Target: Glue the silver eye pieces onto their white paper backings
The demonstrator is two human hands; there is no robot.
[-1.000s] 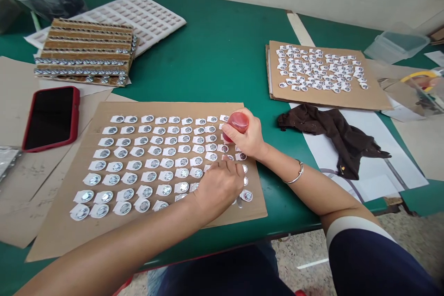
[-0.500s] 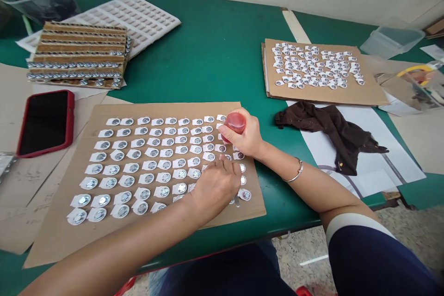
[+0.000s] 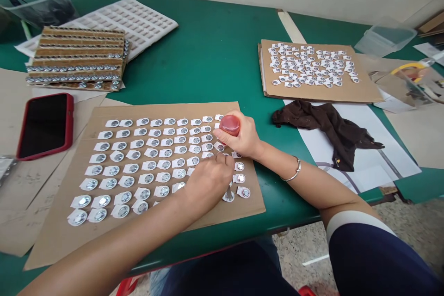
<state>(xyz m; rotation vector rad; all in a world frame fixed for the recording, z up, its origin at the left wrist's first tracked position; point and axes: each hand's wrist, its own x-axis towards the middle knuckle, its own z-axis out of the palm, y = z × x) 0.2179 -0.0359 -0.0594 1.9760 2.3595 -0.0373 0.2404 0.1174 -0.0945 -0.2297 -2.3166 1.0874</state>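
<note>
My right hand (image 3: 244, 136) is closed around a red, round-ended bottle (image 3: 230, 125), tilted over the upper right part of a brown cardboard sheet (image 3: 55, 236). Just below it, my left hand (image 3: 210, 178) is closed, with its fingertips low over the sheet. A thin silver metal tool (image 3: 229, 191) sticks out from under that hand; its working end is hidden. Rows of round silver metal pieces (image 3: 121, 211) on white tabs cover the sheet. My left hand and forearm hide some of these pieces.
A phone in a red case (image 3: 46, 126) lies at left, near stacked cardboard strips (image 3: 81, 58) and a white moulded tray (image 3: 138, 18). Another cardboard stack (image 3: 312, 95) bears small tabbed pieces at back right. Dark brown cloth (image 3: 329, 125) rests on white paper.
My left hand has shifted slightly left and toward me, and the silver tool's visible end has moved with it. My right hand and the red bottle have moved slightly left.
</note>
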